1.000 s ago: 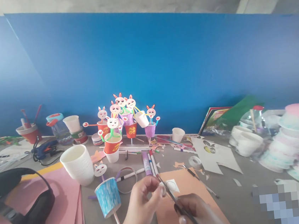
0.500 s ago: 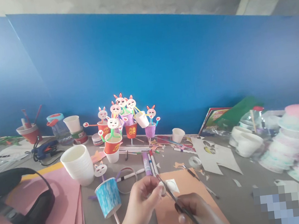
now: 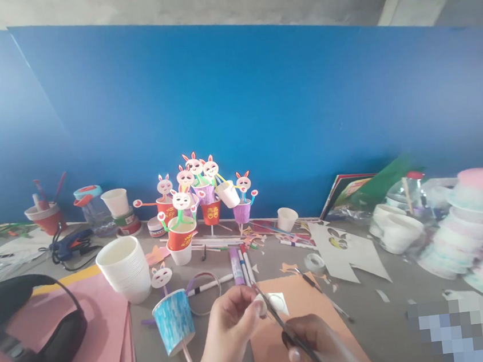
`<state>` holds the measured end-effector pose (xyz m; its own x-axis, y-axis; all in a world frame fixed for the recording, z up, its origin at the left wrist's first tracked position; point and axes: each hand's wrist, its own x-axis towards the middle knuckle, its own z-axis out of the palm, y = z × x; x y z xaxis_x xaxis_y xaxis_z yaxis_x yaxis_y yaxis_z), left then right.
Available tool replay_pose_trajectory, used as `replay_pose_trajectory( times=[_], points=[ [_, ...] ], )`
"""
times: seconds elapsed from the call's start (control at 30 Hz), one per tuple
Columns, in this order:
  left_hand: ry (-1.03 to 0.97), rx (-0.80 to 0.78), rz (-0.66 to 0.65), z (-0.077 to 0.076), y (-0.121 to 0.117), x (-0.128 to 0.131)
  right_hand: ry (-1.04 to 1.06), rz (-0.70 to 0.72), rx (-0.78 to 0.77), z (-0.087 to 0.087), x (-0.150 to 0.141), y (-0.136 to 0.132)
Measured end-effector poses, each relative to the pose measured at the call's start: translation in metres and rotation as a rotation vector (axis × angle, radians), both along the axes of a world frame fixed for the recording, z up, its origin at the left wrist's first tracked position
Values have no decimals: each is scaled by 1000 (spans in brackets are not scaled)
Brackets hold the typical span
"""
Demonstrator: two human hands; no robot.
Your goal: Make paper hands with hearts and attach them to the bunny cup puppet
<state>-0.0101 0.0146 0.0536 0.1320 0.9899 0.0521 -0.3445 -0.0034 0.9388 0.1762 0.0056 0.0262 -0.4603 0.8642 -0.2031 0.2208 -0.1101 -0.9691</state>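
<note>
My left hand [image 3: 234, 323], with a red bead bracelet at the wrist, pinches a small round white paper piece [image 3: 261, 305] between thumb and fingertips. A slim paintbrush [image 3: 299, 345] with a dark handle is held in my right hand [image 3: 312, 337]; its reddish tip lies close beside the white piece. Whether the tip touches it, I cannot tell. Under both hands lies an orange paper sheet [image 3: 276, 347], and on it a white paper square [image 3: 277, 303] with a circle drawn on it. Left of my left hand, a blue-painted paper cup [image 3: 174, 321] with a rabbit face [image 3: 162, 276] leans on a stick.
Several rabbit cup figures [image 3: 182, 233] stand at the back. Stacked white cups [image 3: 123, 268], pink paper [image 3: 106, 333] and black headphones [image 3: 33, 335] are at left. Markers [image 3: 236, 265], tape [image 3: 314, 262] and cut paper [image 3: 331, 252] lie beyond the hands; painted cups [image 3: 467, 232] stand right.
The paintbrush and right hand have shifted very slightly against the white piece. My left hand keeps its pinch, and the view has moved a little.
</note>
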Motion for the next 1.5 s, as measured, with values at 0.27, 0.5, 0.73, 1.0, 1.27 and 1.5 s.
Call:
replay_pose_trajectory(
  times=[0.27,0.5,0.73,1.0,1.27,1.5],
  points=[
    [-7,-10,-7,0,1,-1,-1,13,-26,-4,3,0],
    [-21,-17,39,-2,1,1,-6,33,13,-11,7,-1],
    [26,-6,58,-5,0,3,26,81,27,-14,6,-1],
    [37,10,31,-5,0,2,79,102,13,-19,6,1],
    [25,-3,28,-4,0,3,90,98,-12,-15,7,0],
    [3,-22,21,-2,0,3,94,32,-31,-15,5,-1]
  ],
)
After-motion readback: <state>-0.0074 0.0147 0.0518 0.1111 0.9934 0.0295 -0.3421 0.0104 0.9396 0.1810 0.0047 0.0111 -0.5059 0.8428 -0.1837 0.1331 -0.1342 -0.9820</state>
